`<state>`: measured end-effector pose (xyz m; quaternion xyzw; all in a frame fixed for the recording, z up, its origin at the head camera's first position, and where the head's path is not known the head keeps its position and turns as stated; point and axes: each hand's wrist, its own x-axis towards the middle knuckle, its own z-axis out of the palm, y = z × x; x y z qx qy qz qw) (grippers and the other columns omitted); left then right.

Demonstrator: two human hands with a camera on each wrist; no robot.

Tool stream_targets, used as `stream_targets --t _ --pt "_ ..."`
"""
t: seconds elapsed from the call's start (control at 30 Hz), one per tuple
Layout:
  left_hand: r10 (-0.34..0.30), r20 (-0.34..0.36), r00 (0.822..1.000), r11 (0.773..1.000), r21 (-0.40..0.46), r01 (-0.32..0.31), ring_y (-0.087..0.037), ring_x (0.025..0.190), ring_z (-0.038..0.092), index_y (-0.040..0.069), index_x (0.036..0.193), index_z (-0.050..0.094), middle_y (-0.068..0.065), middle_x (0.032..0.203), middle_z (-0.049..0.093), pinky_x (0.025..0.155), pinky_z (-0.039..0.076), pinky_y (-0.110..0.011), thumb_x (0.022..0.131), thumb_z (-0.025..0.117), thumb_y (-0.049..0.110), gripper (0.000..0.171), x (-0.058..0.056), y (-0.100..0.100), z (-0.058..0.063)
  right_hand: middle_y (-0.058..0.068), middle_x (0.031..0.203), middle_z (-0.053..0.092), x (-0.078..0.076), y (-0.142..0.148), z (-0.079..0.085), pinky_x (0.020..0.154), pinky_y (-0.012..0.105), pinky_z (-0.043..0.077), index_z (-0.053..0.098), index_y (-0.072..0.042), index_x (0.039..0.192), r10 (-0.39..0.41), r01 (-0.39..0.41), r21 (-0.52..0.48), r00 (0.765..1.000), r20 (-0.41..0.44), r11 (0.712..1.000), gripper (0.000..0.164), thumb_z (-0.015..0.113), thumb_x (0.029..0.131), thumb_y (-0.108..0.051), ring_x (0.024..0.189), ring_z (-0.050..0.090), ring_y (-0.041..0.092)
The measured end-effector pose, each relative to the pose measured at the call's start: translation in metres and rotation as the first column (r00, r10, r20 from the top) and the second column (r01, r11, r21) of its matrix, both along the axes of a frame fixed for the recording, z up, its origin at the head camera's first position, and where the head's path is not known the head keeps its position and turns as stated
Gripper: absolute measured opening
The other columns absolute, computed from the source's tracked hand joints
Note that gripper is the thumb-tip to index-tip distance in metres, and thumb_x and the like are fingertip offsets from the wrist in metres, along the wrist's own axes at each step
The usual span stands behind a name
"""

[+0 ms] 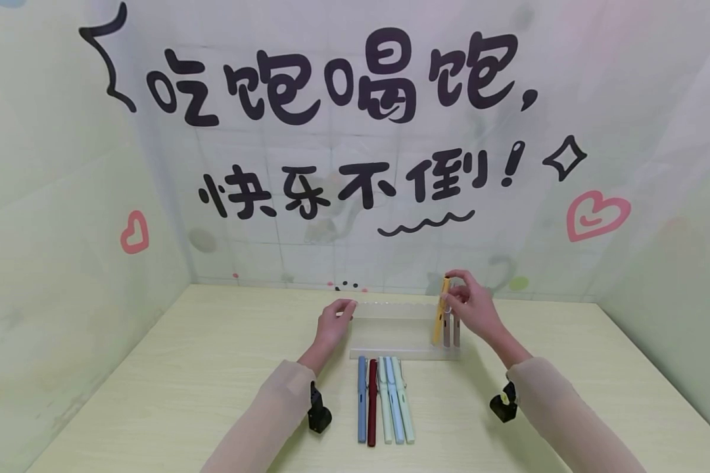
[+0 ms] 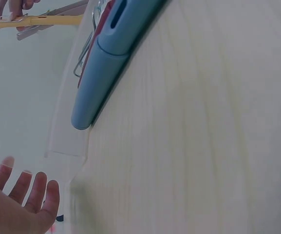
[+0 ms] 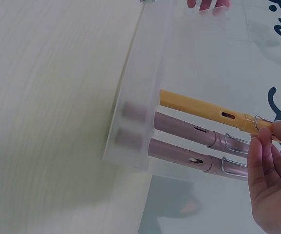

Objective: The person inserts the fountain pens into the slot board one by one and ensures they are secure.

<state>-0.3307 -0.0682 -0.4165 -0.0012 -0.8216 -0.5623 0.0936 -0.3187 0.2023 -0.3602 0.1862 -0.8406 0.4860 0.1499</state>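
Observation:
A clear pen rack (image 1: pixel 390 353) stands on the table near the back wall. My right hand (image 1: pixel 470 303) pinches a yellow pen (image 1: pixel 440 315) by its clip end, and the pen stands nearly upright with its lower end in the rack. Just right of it, two mauve pens (image 3: pixel 181 127) stand side by side in the rack. My left hand (image 1: pixel 334 325) holds the rack's upper left corner between thumb and fingers; in the left wrist view its other fingers (image 2: pixel 35 192) spread by the rack's end.
In front of the rack several pens lie in a row: a blue pen (image 1: pixel 362 401), a dark red pen (image 1: pixel 372 404), and pale green and light blue ones (image 1: pixel 395 401). A printed wall (image 1: pixel 331 263) rises behind the table (image 1: pixel 213 381).

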Motion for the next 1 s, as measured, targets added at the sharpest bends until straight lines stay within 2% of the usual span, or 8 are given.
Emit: stream_targets --t 0.2,0.5,0.57,0.7,0.8,0.93,1.0 --pt "0.003 0.006 1.000 1.000 0.001 -0.003 -0.021 0.084 0.056 0.004 0.107 0.060 -0.010 0.102 0.058 0.074 0.044 -0.035 0.091 0.049 0.029 0.032 0.000 0.000 0.000 0.014 0.080 0.063 0.000 -0.001 -0.005 0.048 0.030 0.048 0.045 -0.008 0.114 0.006 -0.005 0.026 0.999 -0.035 1.000 0.034 0.058 0.084 -0.003 0.057 0.052 0.021" --pt "0.012 0.015 1.000 1.000 0.000 -0.012 -0.020 0.084 0.056 0.005 0.107 0.060 -0.010 0.102 0.058 0.075 0.045 -0.034 0.091 0.049 0.028 0.031 -0.001 0.001 0.001 0.016 0.084 0.063 0.002 -0.002 -0.008 0.046 0.025 0.044 0.045 -0.006 0.116 0.010 -0.010 0.042 1.000 0.005 0.999 0.034 0.057 0.085 -0.005 0.057 0.052 0.020" --pt "0.011 0.014 1.000 1.000 -0.002 -0.011 -0.020 0.084 0.056 0.004 0.107 0.059 -0.010 0.103 0.058 0.075 0.045 -0.034 0.091 0.048 0.028 0.031 -0.002 0.001 0.000 0.018 0.084 0.063 0.003 -0.004 -0.006 0.045 0.024 0.042 0.045 -0.004 0.117 0.020 -0.020 0.038 1.000 0.012 0.999 0.034 0.057 0.085 -0.004 0.057 0.052 0.021" --pt "0.009 0.014 1.000 1.000 -0.002 -0.009 -0.020 0.084 0.056 0.005 0.108 0.059 -0.010 0.103 0.058 0.074 0.045 -0.033 0.091 0.048 0.029 0.031 -0.002 0.000 -0.001 0.024 0.083 0.060 0.016 -0.011 0.006 0.045 0.021 0.039 0.044 0.002 0.117 0.050 -0.051 0.030 0.999 0.012 0.998 0.033 0.054 0.085 0.002 0.055 0.050 0.025" --pt "0.008 0.017 1.000 1.000 0.002 -0.008 -0.020 0.085 0.056 0.005 0.108 0.059 -0.010 0.103 0.058 0.073 0.045 -0.033 0.091 0.048 0.029 0.032 -0.003 0.000 -0.001 0.022 0.081 0.060 0.014 -0.011 0.004 0.044 0.022 0.039 0.043 0.001 0.118 0.068 -0.068 0.032 0.998 0.004 0.997 0.034 0.053 0.085 0.003 0.053 0.048 0.022" --pt "0.003 0.018 1.000 1.000 0.008 -0.003 -0.021 0.085 0.056 0.005 0.108 0.059 -0.010 0.104 0.058 0.074 0.046 -0.033 0.091 0.048 0.029 0.032 -0.003 0.000 -0.001 0.014 0.077 0.061 -0.001 -0.004 -0.012 0.043 0.025 0.040 0.044 -0.005 0.121 0.075 -0.075 0.042 0.997 -0.009 0.996 0.037 0.054 0.086 -0.001 0.049 0.047 0.016" --pt "0.000 0.016 1.000 1.000 0.012 0.000 -0.021 0.085 0.056 0.005 0.108 0.059 -0.010 0.104 0.057 0.074 0.046 -0.033 0.091 0.048 0.029 0.032 -0.002 0.000 -0.001 0.013 0.075 0.061 -0.002 -0.004 -0.014 0.042 0.026 0.040 0.044 -0.007 0.121 0.078 -0.077 0.044 0.997 -0.010 0.996 0.037 0.054 0.086 -0.001 0.049 0.048 0.018"
